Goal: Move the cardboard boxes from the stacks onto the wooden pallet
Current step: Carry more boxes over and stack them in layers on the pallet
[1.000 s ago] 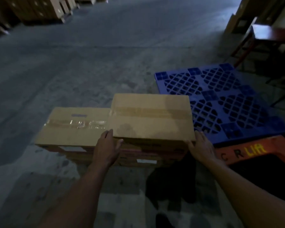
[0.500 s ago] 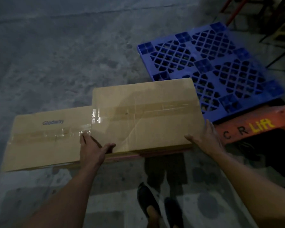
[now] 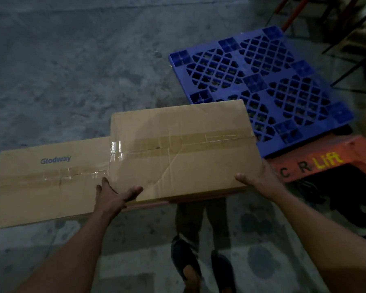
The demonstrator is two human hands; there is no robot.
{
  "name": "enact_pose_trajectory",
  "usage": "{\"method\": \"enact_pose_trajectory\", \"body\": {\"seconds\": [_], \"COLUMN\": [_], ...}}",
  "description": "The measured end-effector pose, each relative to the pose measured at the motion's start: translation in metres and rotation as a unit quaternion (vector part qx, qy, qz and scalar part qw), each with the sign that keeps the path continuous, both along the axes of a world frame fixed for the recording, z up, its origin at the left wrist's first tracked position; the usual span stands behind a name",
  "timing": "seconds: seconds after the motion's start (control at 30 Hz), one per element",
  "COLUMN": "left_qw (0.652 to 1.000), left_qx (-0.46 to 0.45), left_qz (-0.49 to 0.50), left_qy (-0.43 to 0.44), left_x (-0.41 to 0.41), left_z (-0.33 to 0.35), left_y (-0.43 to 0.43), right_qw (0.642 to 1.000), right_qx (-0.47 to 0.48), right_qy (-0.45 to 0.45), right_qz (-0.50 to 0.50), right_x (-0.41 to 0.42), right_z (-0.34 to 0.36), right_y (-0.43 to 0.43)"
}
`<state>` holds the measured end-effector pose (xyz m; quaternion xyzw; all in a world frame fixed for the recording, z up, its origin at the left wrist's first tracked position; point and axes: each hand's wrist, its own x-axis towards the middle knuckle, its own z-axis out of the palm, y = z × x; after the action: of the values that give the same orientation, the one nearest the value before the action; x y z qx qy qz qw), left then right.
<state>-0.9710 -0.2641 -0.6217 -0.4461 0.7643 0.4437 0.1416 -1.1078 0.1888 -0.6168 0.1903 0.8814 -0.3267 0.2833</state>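
Taped box (image 3: 184, 149) (near edge) gripped between both hands (image 3: 112, 195).

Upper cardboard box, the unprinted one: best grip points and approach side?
Take the upper box by its two short ends near the front corners, coming from the near long edge, palms in, fingers under. It is wide, flat, and taped lengthwise, so the top gives no purchase. The left hand and right hand sit there already. The printed box crowds the left end.
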Motion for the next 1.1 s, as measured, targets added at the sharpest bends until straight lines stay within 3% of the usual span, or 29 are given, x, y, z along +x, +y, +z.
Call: {"method": "enact_pose_trajectory", "body": {"seconds": [0.27,0.47,0.63,0.8,1.1], "left_qw": [0.984,0.959,0.936,0.885,0.804], "left_qx": [0.140,0.198,0.159,0.114,-0.019], "left_qz": [0.061,0.159,0.247,0.344,0.435], "left_qy": [0.087,0.123,0.197,0.292,0.405], "left_x": [0.019,0.052,0.105,0.170,0.365], "left_z": [0.068,0.125,0.173,0.224,0.308], "left_y": [0.048,0.078,0.120,0.138,0.172], "right_qw": [0.998,0.988,0.962,0.931,0.866], "right_qx": [-0.048,-0.090,-0.208,-0.274,-0.356], "right_qy": [0.019,0.121,0.159,0.159,0.156], "right_qz": [-0.018,0.038,0.072,0.181,0.315], "right_x": [0.005,-0.015,-0.015,0.007,0.134], "right_z": [0.056,0.118,0.184,0.233,0.297], "right_y": [-0.013,-0.006,-0.009,-0.035,-0.110]}}
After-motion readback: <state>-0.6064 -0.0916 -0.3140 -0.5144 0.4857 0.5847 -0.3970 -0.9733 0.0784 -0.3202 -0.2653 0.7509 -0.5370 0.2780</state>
